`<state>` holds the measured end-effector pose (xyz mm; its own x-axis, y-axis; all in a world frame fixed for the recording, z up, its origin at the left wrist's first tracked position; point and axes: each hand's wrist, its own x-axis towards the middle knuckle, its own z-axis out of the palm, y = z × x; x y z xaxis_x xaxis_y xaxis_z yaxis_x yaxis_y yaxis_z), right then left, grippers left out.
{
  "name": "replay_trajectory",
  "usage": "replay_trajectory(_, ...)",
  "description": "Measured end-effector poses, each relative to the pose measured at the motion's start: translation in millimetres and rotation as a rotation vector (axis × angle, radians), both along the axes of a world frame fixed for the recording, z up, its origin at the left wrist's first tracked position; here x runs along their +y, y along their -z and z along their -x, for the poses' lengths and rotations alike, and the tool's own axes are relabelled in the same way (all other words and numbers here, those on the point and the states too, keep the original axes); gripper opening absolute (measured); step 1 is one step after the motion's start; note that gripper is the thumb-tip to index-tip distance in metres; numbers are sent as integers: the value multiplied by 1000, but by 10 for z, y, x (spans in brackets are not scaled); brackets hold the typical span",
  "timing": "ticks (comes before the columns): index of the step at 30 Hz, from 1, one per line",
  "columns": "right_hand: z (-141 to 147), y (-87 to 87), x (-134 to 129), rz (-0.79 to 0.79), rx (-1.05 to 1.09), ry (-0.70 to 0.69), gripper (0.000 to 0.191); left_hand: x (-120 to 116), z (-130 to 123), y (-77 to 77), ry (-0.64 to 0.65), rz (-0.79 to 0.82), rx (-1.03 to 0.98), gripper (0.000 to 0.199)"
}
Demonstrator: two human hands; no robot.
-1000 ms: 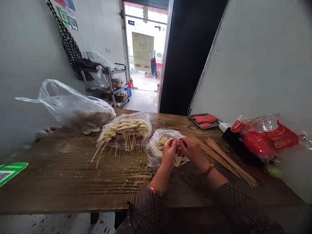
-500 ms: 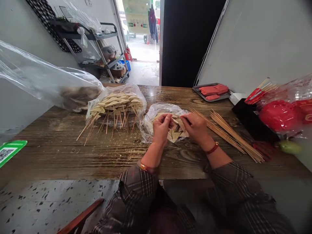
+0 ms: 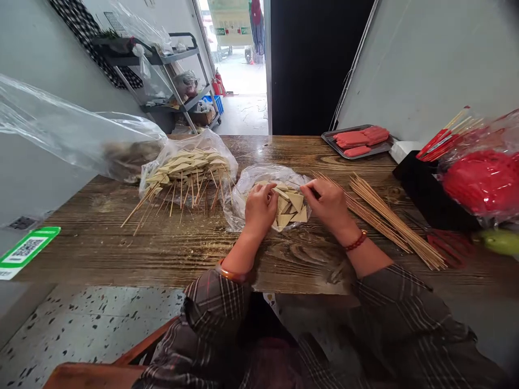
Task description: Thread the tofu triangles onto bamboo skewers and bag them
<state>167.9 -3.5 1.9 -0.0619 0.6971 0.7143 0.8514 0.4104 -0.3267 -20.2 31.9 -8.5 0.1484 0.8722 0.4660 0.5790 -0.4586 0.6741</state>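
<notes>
My left hand (image 3: pixel 259 208) is curled over the left side of a clear plastic bag (image 3: pixel 263 172) of pale, flat triangular pieces (image 3: pixel 297 202), which look like sliced bean curd. Its thumb and fingers are bent together, and what lies between them is hidden. On the bag's right side my right hand (image 3: pixel 327 201) makes a pinch of thumb and forefinger; anything in it is too small to name. Left of both hands, another clear bag (image 3: pixel 208 141) bears a pile of similar pieces threaded on thin wooden skewers (image 3: pixel 172 199), whose bare ends point toward me.
Two bundles of bare bamboo skewers (image 3: pixel 395 227) lie at the right. Behind them is a dark tray (image 3: pixel 344 135) of pink-red slabs (image 3: pixel 360 138). A black box (image 3: pixel 433 189) and a red bagged bundle (image 3: pixel 482 181) stand at far right. A green-edged QR card (image 3: pixel 30 248) lies left.
My hands have moved apart, the left one shifting leftward, so more of the triangular pieces show between them. The camera view has also shifted slightly.
</notes>
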Motion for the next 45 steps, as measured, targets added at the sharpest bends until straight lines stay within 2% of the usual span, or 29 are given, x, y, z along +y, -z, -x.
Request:
replay_trajectory(6, 68, 31, -6, 11, 45, -3, 30, 37, -42, 2, 19, -116, 359, 32)
replay_trajectory(15, 80, 77, -7, 29, 106, -26, 27, 70, -66, -85, -29, -137, 534, 26)
replay_trajectory(20, 98, 84, 9, 38, 133, -19, 27, 69, -8, -93, -56, -148, 589, 18)
replay_trajectory(28, 94, 46, 3, 85, 154, -17, 28, 42, 43, -119, -3, -81, 630, 15)
replay_trajectory(35, 103, 86, 18, 49, 164, -5, 27, 54, 57, -66, -2, -64, 504, 15)
replay_trajectory(45, 99, 97, 9, 76, 176, -15, 27, -22, -13, -76, -108, 19, 607, 33)
